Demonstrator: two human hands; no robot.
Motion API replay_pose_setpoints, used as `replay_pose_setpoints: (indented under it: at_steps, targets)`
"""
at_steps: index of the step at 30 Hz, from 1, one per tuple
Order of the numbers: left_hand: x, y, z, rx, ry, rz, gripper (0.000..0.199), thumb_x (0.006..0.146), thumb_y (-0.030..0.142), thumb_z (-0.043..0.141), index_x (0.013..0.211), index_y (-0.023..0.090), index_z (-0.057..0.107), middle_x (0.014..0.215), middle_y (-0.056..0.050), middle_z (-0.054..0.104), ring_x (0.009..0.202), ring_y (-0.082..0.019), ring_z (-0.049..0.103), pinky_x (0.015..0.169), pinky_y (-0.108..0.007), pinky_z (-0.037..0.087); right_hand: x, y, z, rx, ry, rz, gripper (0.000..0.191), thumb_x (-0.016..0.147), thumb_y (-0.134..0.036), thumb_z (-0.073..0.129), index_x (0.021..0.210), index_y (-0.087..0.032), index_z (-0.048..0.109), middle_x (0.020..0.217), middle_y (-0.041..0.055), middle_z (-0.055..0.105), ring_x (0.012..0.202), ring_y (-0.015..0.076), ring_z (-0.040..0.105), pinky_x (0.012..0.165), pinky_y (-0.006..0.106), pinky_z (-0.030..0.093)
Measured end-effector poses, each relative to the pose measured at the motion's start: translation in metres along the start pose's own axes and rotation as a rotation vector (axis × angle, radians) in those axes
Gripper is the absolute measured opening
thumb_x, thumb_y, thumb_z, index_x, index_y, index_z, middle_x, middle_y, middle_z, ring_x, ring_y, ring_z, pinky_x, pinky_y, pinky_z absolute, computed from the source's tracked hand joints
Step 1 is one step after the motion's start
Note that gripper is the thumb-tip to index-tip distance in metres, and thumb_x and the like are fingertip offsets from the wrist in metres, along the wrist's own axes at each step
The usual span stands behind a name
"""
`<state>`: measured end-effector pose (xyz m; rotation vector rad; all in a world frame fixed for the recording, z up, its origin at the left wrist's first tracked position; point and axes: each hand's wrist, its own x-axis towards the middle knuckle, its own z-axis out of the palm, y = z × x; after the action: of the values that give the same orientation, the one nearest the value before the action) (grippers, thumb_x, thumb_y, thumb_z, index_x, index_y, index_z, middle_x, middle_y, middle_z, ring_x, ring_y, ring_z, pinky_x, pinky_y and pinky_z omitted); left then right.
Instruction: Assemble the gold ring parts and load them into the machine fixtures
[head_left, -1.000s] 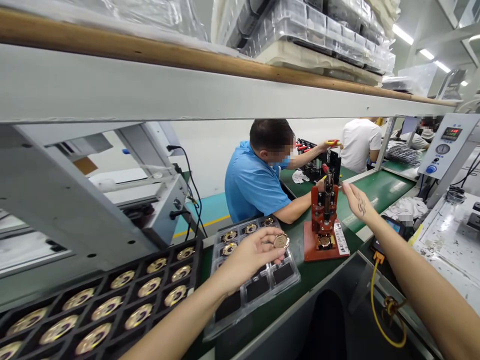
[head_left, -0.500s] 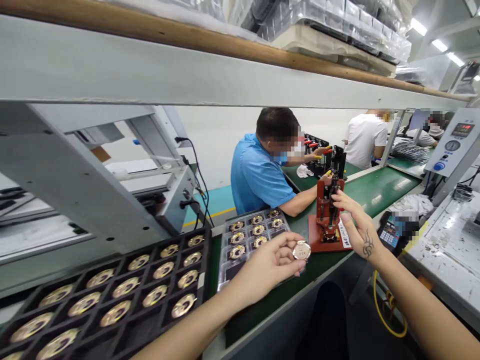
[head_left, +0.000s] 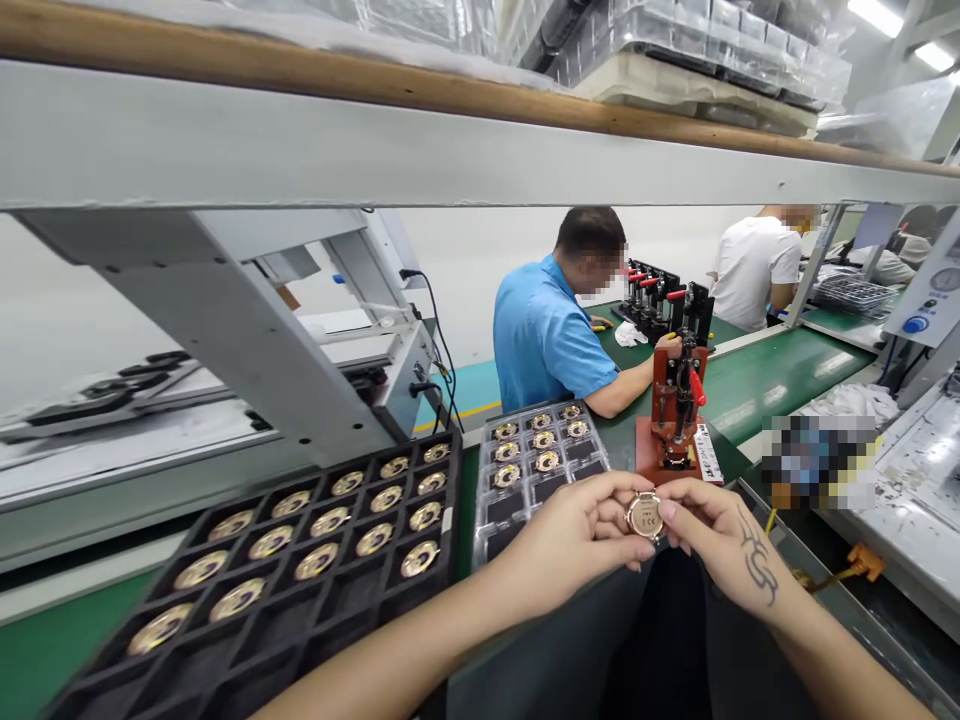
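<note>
A round gold-rimmed watch case, its marked back toward me, sits between my two hands in front of the press. My left hand grips its left edge, fingers behind and thumb below. On the other edge, the thumb and fingers of my right hand close on the same case. Just beyond stands a reddish-brown toggle press with a red-tipped lever. To the left, a clear tray holds several gold watch parts, and a larger black compartment tray holds more gold rings.
A co-worker in a blue shirt sits across the green bench, near several black presses with red handles. A shelf beam runs overhead. A grey post slants at left. A white worktable stands at right.
My right hand has left the press lever and come down to the watch case, which both hands now hold. My left hand has moved slightly right in view, and the camera has turned.
</note>
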<state>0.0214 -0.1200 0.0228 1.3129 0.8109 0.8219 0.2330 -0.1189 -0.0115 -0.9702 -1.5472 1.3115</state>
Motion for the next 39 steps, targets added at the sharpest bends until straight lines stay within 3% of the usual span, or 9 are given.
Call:
replay_pose_setpoints:
  at_steps: [5, 7, 9, 13, 16, 18, 25, 32, 39]
  targets:
    - [-0.009, -0.012, 0.006, -0.108, 0.058, -0.020, 0.049, 0.077, 0.036, 0.093, 0.112, 0.016, 0.065, 0.087, -0.003, 0.073, 0.075, -0.016, 0.072, 0.071, -0.031, 0.061, -0.007, 0.005, 0.008, -0.016, -0.018, -0.028, 0.037, 0.099, -0.054, 0.066, 0.107, -0.019, 0.076, 0.083, 0.0028, 0.075, 0.072, 0.0160, 0.065, 0.068, 0.026, 0.054]
    - [-0.017, -0.022, -0.005, -0.055, 0.117, -0.007, 0.042, 0.081, 0.041, 0.090, 0.103, 0.016, 0.065, 0.084, -0.003, 0.073, 0.073, -0.016, 0.072, 0.070, -0.030, 0.060, -0.016, 0.016, 0.011, -0.103, -0.002, -0.046, 0.036, 0.099, -0.053, 0.066, 0.111, -0.022, 0.076, 0.090, 0.0041, 0.078, 0.080, 0.0189, 0.071, 0.076, 0.028, 0.058]
    - [-0.032, -0.032, -0.035, 0.160, 0.252, 0.031, 0.036, 0.086, 0.043, 0.083, 0.101, 0.016, 0.065, 0.085, -0.005, 0.075, 0.075, -0.018, 0.073, 0.070, -0.030, 0.060, -0.025, 0.035, 0.009, -0.194, 0.023, -0.040, 0.037, 0.097, -0.054, 0.067, 0.115, -0.024, 0.077, 0.101, 0.0060, 0.080, 0.091, 0.0221, 0.075, 0.084, 0.029, 0.060]
    - [-0.096, -0.041, -0.127, 0.967, 0.675, 0.008, 0.023, 0.098, 0.040, 0.062, 0.102, 0.019, 0.070, 0.100, -0.009, 0.077, 0.091, -0.023, 0.073, 0.083, -0.035, 0.059, -0.039, 0.079, -0.010, -0.269, 0.067, 0.028, 0.047, 0.092, -0.060, 0.069, 0.121, -0.025, 0.077, 0.110, 0.0081, 0.082, 0.101, 0.0259, 0.079, 0.087, 0.028, 0.064]
    - [-0.150, -0.047, -0.183, 1.135, 0.777, -0.101, 0.026, 0.096, 0.038, 0.057, 0.088, 0.019, 0.072, 0.097, -0.013, 0.076, 0.096, -0.029, 0.070, 0.092, -0.042, 0.056, -0.043, 0.102, -0.025, -0.282, 0.105, 0.099, 0.055, 0.089, -0.065, 0.069, 0.124, -0.024, 0.076, 0.108, 0.0082, 0.083, 0.095, 0.0257, 0.081, 0.081, 0.026, 0.066]
    - [-0.174, -0.059, -0.202, 1.198, 0.768, -0.178, 0.026, 0.094, 0.037, 0.057, 0.083, 0.020, 0.073, 0.092, -0.012, 0.077, 0.092, -0.029, 0.070, 0.092, -0.042, 0.055, -0.042, 0.111, -0.030, -0.274, 0.131, 0.121, 0.058, 0.088, -0.067, 0.069, 0.124, -0.023, 0.076, 0.105, 0.0087, 0.084, 0.093, 0.0258, 0.081, 0.081, 0.026, 0.066]
    - [-0.185, -0.095, -0.220, 1.274, 0.645, -0.367, 0.019, 0.087, 0.030, 0.063, 0.081, 0.022, 0.078, 0.101, -0.009, 0.082, 0.102, -0.029, 0.073, 0.099, -0.037, 0.052, -0.058, 0.121, -0.041, -0.308, 0.081, 0.182, 0.052, 0.091, -0.057, 0.071, 0.132, -0.025, 0.073, 0.121, 0.0091, 0.081, 0.108, 0.0278, 0.078, 0.083, 0.024, 0.065]
    - [-0.165, -0.084, -0.239, 1.277, 0.558, -0.534, 0.010, 0.075, 0.014, 0.068, 0.074, 0.021, 0.076, 0.093, -0.005, 0.080, 0.091, -0.025, 0.074, 0.085, -0.030, 0.052, -0.089, 0.149, -0.068, -0.282, 0.222, 0.331, 0.056, 0.075, -0.065, 0.080, 0.116, -0.027, 0.083, 0.109, 0.0088, 0.085, 0.100, 0.0308, 0.082, 0.077, 0.023, 0.067]
    - [-0.150, -0.073, -0.238, 1.304, 0.572, -0.589, 0.021, 0.063, 0.007, 0.067, 0.080, 0.019, 0.069, 0.092, -0.006, 0.072, 0.087, -0.026, 0.070, 0.078, -0.031, 0.050, -0.114, 0.159, -0.086, -0.295, 0.244, 0.317, 0.051, 0.076, -0.063, 0.079, 0.113, -0.028, 0.085, 0.105, 0.0088, 0.085, 0.095, 0.0302, 0.082, 0.077, 0.024, 0.066]
